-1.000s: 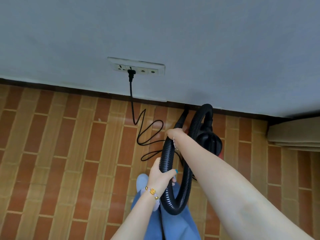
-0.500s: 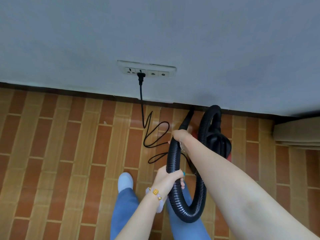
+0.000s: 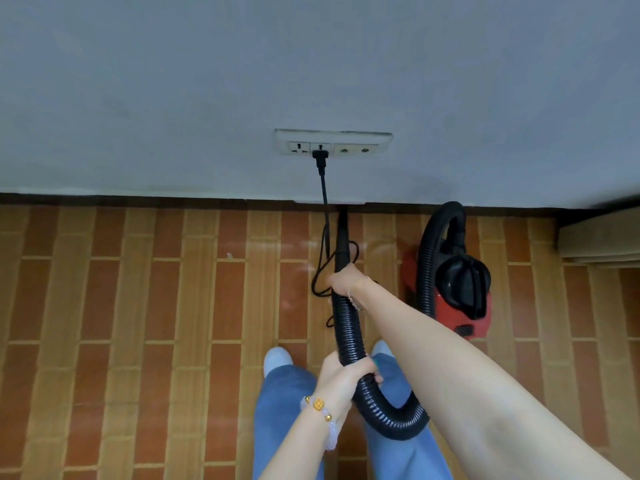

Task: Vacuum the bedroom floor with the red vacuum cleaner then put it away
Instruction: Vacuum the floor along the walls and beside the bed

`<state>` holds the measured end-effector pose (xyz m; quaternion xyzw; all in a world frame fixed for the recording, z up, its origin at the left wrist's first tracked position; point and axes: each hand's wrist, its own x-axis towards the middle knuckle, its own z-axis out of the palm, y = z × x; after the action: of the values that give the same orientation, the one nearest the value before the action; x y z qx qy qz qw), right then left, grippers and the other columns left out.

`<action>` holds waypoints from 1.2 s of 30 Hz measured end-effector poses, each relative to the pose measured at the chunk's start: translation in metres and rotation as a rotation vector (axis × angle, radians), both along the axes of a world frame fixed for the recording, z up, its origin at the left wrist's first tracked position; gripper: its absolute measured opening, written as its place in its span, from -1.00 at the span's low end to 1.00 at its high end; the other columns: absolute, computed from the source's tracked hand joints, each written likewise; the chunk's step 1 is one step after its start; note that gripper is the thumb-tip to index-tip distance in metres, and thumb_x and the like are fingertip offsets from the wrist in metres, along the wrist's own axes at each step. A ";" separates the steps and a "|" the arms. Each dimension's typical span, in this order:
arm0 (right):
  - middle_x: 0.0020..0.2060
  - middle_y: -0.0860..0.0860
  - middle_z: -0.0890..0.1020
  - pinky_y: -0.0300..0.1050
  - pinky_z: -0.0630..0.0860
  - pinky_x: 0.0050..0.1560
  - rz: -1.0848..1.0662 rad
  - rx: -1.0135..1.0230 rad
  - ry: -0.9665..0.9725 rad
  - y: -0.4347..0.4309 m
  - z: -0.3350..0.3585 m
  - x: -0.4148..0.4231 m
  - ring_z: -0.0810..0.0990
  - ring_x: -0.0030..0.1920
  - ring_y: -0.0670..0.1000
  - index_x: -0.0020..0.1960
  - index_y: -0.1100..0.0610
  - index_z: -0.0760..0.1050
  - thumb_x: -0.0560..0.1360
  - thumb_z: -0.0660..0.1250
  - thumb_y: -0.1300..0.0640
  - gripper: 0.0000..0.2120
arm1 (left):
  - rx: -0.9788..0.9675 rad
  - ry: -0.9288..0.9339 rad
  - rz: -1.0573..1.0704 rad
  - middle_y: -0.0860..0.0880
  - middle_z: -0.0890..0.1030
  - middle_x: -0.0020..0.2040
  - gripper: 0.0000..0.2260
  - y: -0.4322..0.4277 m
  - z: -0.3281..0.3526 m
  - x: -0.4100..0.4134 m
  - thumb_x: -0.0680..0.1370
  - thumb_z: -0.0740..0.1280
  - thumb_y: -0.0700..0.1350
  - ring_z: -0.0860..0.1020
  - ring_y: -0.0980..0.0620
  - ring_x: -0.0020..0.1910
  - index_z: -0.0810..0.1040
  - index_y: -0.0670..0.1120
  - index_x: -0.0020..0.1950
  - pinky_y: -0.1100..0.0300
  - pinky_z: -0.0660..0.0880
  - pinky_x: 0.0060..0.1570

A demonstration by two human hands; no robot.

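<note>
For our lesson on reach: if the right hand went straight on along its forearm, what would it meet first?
Probably the power cord looped just beyond the right hand; depth unclear.

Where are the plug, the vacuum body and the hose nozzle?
plug (image 3: pixel 319 157): head view, on its black housing.
vacuum body (image 3: pixel 462 282): head view, on the black top cap.
hose nozzle (image 3: pixel 342 237): head view, on the middle of the tapered tube.

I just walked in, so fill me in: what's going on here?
A person holds the vacuum's black hose in both hands: right hand by the nozzle, aimed at the floor by the skirting, left hand further back. The red vacuum cleaner stands nearby, plugged into the wall socket.
</note>
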<state>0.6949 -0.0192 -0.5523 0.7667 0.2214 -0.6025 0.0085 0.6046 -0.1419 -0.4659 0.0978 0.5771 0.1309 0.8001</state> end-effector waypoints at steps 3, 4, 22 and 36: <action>0.26 0.18 0.47 -0.26 0.24 -0.36 0.053 0.013 -0.007 0.001 0.006 -0.020 0.25 -0.36 -0.09 0.23 0.20 0.37 0.49 0.26 0.18 -0.68 | 0.002 -0.005 0.013 -0.08 0.51 -0.46 -0.88 0.000 0.001 -0.015 0.31 0.36 -0.31 0.53 -0.05 -0.40 0.43 -0.20 -0.26 0.04 0.50 -0.17; 0.21 0.18 0.47 -0.26 0.24 -0.36 0.067 0.014 -0.020 0.002 0.010 -0.026 0.24 -0.37 -0.09 0.19 0.17 0.36 0.50 0.25 0.19 -0.73 | -0.001 -0.008 0.008 -0.08 0.52 -0.45 -0.88 0.001 0.001 -0.020 0.31 0.35 -0.30 0.53 -0.04 -0.39 0.42 -0.20 -0.25 0.05 0.50 -0.16; -0.25 0.12 0.47 -0.23 0.42 -0.51 0.013 -0.042 0.170 0.008 0.019 -0.033 0.45 -0.40 0.03 0.05 0.18 0.32 0.53 0.19 0.26 -0.88 | -0.020 0.047 -0.014 -0.14 0.51 -0.36 -0.90 0.004 -0.006 -0.023 0.34 0.32 -0.30 0.54 -0.02 -0.39 0.42 -0.19 -0.21 0.14 0.51 -0.22; -0.26 0.13 0.47 -0.22 0.46 -0.53 -0.258 -0.081 0.131 -0.033 0.026 0.090 0.47 -0.44 0.03 0.33 0.19 0.33 0.54 0.21 0.27 -0.64 | -0.014 0.053 -0.199 -0.05 0.50 -0.41 -0.90 -0.017 0.006 0.077 0.37 0.30 -0.31 0.53 0.01 -0.41 0.41 -0.15 -0.26 0.14 0.53 -0.21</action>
<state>0.7850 -0.0522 -0.5263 0.7468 0.0964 -0.6560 -0.0526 0.6811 -0.1585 -0.4601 0.1525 0.5866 0.0442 0.7942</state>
